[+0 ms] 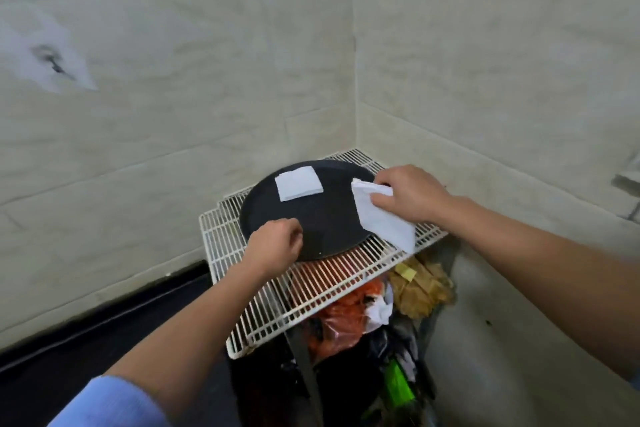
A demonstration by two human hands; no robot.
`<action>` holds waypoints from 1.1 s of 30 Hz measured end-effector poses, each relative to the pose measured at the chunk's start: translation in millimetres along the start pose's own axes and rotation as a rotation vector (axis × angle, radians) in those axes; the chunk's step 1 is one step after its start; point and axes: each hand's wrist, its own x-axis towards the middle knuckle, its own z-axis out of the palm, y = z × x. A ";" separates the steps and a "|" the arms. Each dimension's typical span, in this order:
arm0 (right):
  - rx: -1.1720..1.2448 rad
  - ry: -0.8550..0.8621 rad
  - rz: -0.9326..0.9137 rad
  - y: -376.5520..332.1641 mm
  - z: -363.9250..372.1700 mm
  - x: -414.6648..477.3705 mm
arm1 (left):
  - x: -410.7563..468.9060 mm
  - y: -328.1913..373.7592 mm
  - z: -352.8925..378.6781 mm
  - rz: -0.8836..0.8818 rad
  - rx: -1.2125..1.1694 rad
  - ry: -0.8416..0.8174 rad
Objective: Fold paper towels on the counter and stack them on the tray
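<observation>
Right hand (412, 194) pinches a white paper towel (384, 218) at its upper edge, thumb on the near side and fingers curled over the top. The towel hangs loosely folded, over the right rim of the tray and down past the edge of the rack. It is not resting flat on anything.

Left hand (275, 246) is at the tray's near-left rim with fingers curled in. Can't tell if it grips the rim or just hovers there; no paper visible in it. The hands are well apart, with the tray between them.

The tray (322, 222) is round and black and sits on a white wire rack (311, 288) pushed into the corner of the tiled wall (173, 97). One folded towel (299, 183), a neat square, lies flat on the tray's far-left part, apart from both hands.

Below the rack is a bin of rubbish: an orange plastic bag (341, 319), brown crumpled paper (422, 288) and a green bottle (398, 385). The black counter (104, 340) runs along the wall to the left. A blue sleeve (110, 406) is pushed up my left arm.
</observation>
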 end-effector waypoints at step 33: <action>-0.039 -0.198 -0.247 -18.7 170.8 184.5 | 42.8 -77.4 64.3 -0.230 0.002 0.118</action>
